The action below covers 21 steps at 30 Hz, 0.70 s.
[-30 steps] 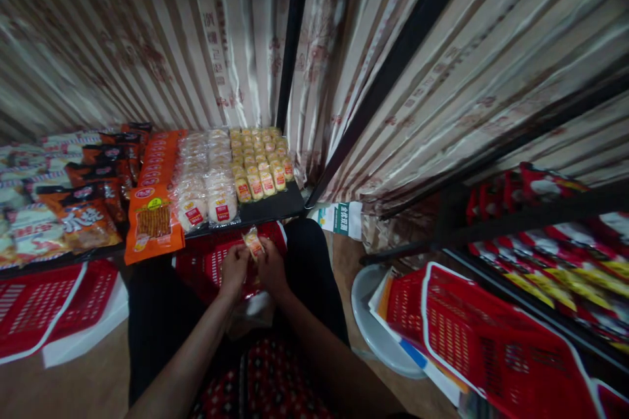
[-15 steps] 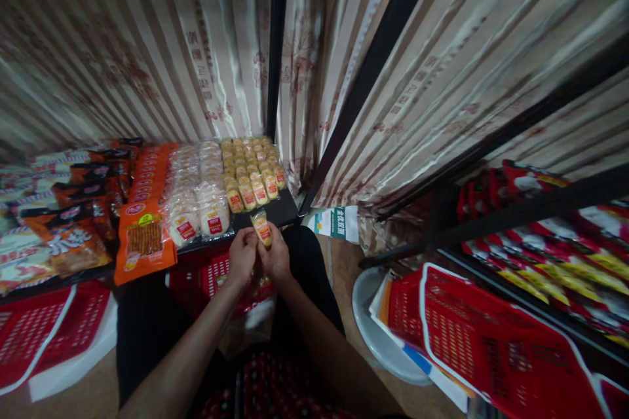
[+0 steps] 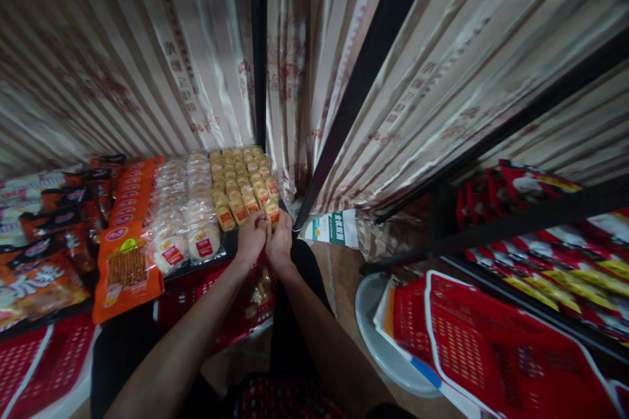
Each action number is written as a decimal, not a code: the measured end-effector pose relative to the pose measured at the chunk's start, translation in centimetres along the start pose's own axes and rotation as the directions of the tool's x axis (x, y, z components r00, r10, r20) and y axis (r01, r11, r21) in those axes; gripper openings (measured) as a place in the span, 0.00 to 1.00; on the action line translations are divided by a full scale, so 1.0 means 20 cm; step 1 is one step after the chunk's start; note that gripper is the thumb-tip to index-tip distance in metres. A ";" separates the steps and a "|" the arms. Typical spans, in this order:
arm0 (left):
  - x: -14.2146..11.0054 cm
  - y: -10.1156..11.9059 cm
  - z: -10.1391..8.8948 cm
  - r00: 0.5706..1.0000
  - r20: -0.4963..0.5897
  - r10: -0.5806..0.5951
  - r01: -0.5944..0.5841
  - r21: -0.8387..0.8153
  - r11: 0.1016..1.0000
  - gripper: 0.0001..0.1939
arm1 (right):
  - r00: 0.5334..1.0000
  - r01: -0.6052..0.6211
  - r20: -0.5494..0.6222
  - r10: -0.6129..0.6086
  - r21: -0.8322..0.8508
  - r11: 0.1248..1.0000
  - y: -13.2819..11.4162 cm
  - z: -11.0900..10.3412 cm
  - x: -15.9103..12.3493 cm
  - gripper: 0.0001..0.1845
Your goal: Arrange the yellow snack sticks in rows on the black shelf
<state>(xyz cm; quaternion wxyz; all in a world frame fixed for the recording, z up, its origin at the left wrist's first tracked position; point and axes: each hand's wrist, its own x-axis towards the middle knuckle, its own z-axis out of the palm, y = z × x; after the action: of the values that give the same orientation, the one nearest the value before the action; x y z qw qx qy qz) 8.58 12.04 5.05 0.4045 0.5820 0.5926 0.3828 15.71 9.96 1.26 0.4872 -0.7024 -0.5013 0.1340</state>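
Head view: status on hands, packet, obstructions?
Left hand and right hand together at small yellow packet. Packet at front of yellow rows. Neighbouring packs close behind; red basket below. No blockage visible.

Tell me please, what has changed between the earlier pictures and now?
The left hand and right hand have carried the small yellow packet forward, from over the red basket to the front of the yellow packet rows. No release is visible. The orange bags and white round packs stay arranged as before.
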 end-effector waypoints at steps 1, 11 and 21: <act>0.02 0.01 0.00 1.000 0.006 0.015 -0.015 0.029 0.999 0.14 | 1.000 0.001 -0.002 -0.001 -0.001 1.000 0.00 0.00 0.02 0.24; 0.12 0.01 -0.03 0.890 0.103 0.445 -0.434 0.488 0.757 0.18 | 0.997 0.000 -0.083 0.002 0.028 1.000 -0.01 0.02 0.12 0.25; 0.17 -0.07 -0.03 0.730 0.415 0.543 -0.633 0.712 0.306 0.20 | 0.982 0.060 -0.173 -0.073 -0.079 0.995 -0.02 0.05 0.20 0.23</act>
<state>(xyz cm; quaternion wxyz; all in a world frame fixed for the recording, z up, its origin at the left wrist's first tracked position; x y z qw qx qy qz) 7.55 15.32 3.75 -0.0540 0.8910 0.4236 0.1539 16.62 13.76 2.38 0.5076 -0.7117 -0.4842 0.0364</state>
